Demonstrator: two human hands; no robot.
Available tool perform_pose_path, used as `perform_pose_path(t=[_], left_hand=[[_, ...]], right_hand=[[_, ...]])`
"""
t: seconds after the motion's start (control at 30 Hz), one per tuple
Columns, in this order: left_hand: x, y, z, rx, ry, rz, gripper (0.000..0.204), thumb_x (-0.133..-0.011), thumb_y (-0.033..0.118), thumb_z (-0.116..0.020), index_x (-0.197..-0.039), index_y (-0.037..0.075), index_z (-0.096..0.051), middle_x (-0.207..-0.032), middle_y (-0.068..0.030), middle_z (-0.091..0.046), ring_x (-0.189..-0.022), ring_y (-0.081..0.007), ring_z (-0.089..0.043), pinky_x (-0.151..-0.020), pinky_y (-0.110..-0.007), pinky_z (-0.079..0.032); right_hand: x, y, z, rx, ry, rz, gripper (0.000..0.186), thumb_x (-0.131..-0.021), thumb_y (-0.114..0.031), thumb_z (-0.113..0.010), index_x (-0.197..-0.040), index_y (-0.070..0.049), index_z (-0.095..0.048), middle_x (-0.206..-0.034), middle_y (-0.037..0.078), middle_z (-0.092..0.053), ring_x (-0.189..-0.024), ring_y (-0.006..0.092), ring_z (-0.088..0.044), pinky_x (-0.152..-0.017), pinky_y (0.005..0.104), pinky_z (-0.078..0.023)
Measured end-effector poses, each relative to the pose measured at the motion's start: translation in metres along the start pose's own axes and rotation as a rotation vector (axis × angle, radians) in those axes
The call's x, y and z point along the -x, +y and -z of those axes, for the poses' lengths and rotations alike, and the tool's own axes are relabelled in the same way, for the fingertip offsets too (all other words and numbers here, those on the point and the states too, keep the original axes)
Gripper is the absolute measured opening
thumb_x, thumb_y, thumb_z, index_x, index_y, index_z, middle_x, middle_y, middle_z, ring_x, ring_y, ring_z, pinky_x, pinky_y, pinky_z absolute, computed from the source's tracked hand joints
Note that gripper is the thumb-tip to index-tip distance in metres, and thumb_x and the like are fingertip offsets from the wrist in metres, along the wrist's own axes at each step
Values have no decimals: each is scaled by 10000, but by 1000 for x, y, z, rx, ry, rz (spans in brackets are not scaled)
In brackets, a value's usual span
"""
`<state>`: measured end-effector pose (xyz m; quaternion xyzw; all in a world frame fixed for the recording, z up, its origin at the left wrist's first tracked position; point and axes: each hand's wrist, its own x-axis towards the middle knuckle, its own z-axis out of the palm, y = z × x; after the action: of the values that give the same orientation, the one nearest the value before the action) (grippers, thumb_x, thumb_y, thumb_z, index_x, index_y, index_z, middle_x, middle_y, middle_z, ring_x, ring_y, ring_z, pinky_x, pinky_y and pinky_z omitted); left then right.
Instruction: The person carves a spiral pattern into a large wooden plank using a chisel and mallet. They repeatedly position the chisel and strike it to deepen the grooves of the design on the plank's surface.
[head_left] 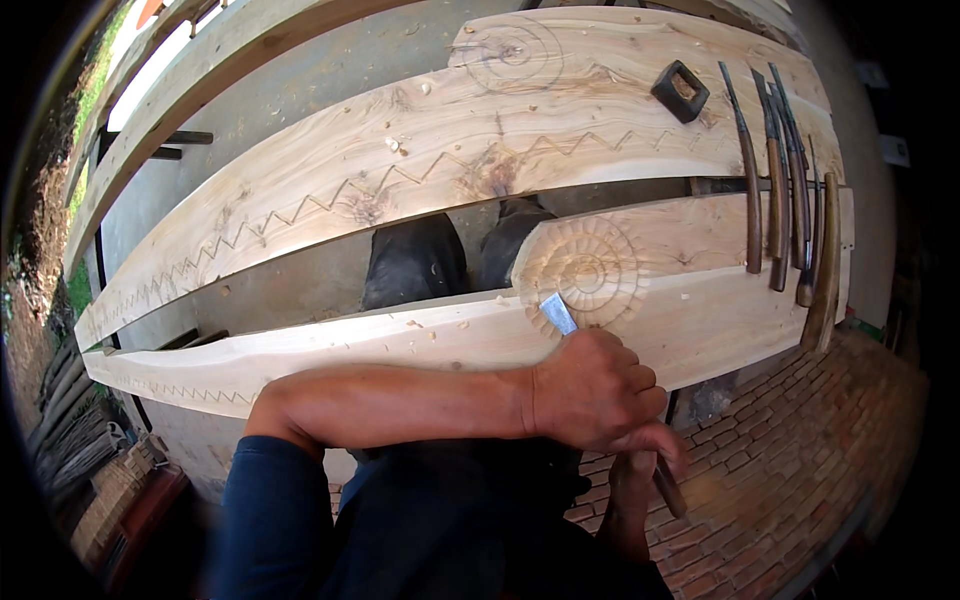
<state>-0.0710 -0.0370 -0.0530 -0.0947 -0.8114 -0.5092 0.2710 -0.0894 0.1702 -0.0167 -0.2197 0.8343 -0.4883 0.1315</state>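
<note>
My left hand [592,388] is closed around a chisel, near the blade, with the forearm lying across in front of the near board [455,335]. The flat, bright chisel blade [558,314] points up and left, over the lower left rim of a round carved rosette [588,275]. Rings of small cut petals make up the rosette. Just below the left hand, my right hand [640,468] grips the chisel's wooden handle [669,490], whose end sticks out beneath it. Whether the blade's edge touches the wood, I cannot tell.
A far board [420,130] carries a zigzag line and a drawn circle [515,50]. On its right lie several chisels [775,180], a wooden club-like stick [825,265] and a black hollow square block [680,90]. Dark rounded shapes [415,262] show through the gap. Brick paving [770,450] lies lower right.
</note>
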Motion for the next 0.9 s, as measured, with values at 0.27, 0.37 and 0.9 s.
perform_pose_path(t=[0.27,0.37,0.9], left_hand=[[1,1,0,53,-25,-52,519,-967,551,-734,-708,145,-539,-663,-8,-497,-564,-216,-583,-500,-377,-443],[1,2,3,43,-15,-41,524,-960,559,-738,-708,146,-537,-663,-7,-493,-561,-215,-578,-499,-376,-440],[-2,2,5,41,34,17,537,-934,560,-766,-675,149,-537,-626,0,-484,-525,-207,-563,-481,-384,-425]], right_hand=[[10,3,17,105,-67,8,625,-1019,-626,-688,-845,-28,-642,-882,58,-627,-786,196,-605,-710,375,-461],[3,-6,9,55,-51,28,607,-1033,-577,-689,-849,1,-676,-828,83,-649,-740,226,-647,-675,378,-487],[-1,-13,-8,15,1,54,673,-1087,-568,-571,-805,33,-686,-689,121,-655,-608,259,-687,-569,363,-498]])
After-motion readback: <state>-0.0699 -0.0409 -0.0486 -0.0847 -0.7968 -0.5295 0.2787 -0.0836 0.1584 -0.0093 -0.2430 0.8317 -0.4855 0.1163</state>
